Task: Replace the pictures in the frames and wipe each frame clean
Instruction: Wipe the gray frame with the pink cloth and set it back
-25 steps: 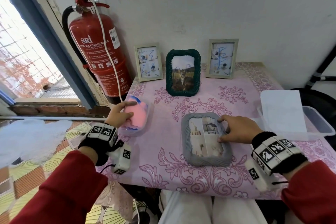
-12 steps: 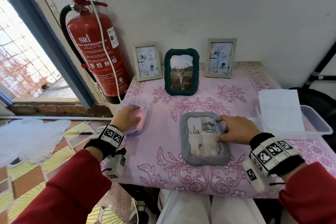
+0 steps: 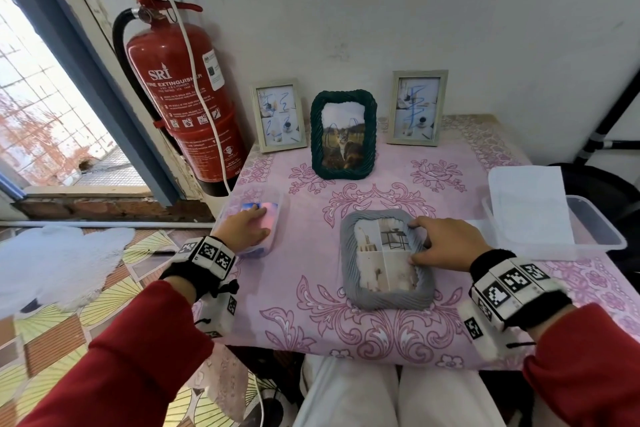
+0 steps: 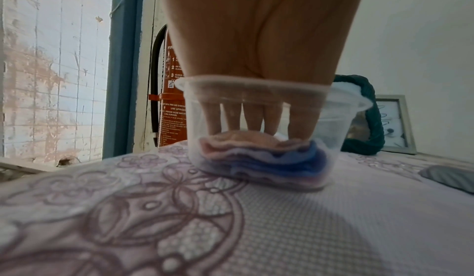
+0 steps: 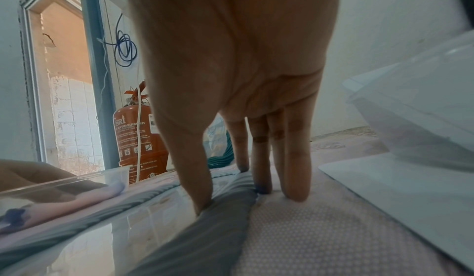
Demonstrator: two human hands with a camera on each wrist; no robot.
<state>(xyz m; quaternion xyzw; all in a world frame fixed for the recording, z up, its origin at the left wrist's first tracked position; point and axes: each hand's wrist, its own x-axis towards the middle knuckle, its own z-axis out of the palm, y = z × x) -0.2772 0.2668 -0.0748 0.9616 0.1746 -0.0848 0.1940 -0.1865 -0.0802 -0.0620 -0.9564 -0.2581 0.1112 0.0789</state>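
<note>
Your left hand point(image 3: 247, 229) now lower inside clear tub point(image 4: 343, 106) at 9 o'clock, straight fingers point(image 4: 252, 118) pressing cloth point(image 4: 259, 150), your right hand point(image 3: 441, 246) spread on grey frame point(image 3: 382, 298).

right hand point(image 5: 238, 77) thumb on grey frame point(image 5: 205, 229); fingertips point(image 5: 295, 191) on tablecloth point(image 5: 320, 240)

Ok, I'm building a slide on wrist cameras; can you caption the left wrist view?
Left hand reaching into a clear plastic tub, fingertips on a folded pink-and-blue cloth.

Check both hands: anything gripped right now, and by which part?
Left hand: straight fingers rest on the folded cloth inside the clear tub, no grip. Right hand: steadies the grey frame by its right edge, no closed grip.
</note>
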